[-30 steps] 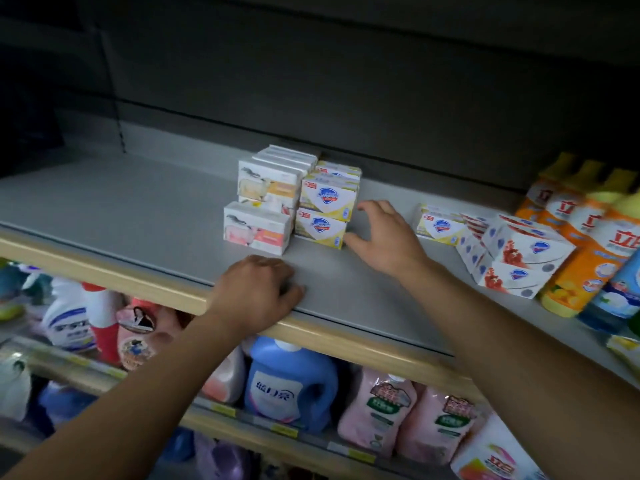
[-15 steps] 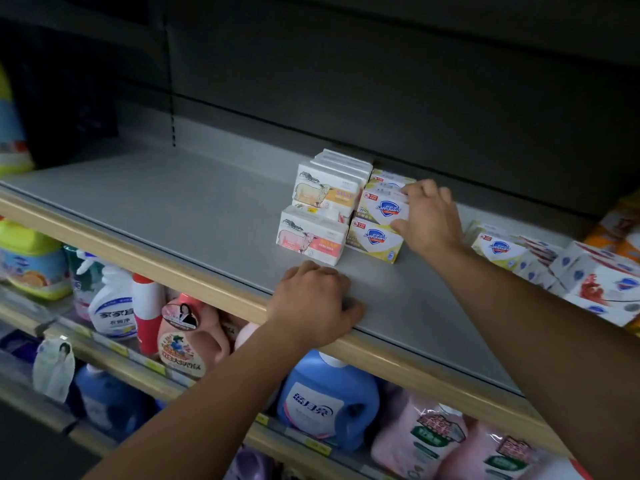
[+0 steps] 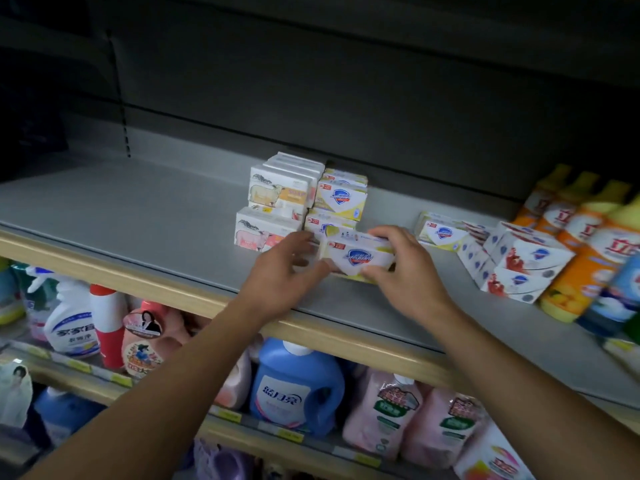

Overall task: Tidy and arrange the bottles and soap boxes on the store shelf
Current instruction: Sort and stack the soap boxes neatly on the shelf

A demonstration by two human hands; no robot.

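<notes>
Just below the middle of the frame, a soap box [image 3: 358, 259] is grasped between both hands: the right hand [image 3: 401, 271] pinches it from its right end, fingers over the top edge and thumb under the front face, while the left hand [image 3: 287, 268] closes on its left end. It hangs slightly above the grey shelf [image 3: 138, 216], near the front edge. Its long axis runs left to right across the picture, tilted a little down toward the right, printed face toward the camera. The stack of soap boxes [image 3: 304, 202] it seems meant for stands just up and left of it, further back on the shelf; the box's left end sits just in front of the stack's lower yellow box, though whether they touch I cannot tell, since the left fingers cover that spot. The left hand is the nearer one to the stack. The held box is white with a yellow band and a blue shield emblem, matching the stack's right column. Tumbled boxes [image 3: 516, 261] and orange bottles [image 3: 585, 251] wait at right.
</notes>
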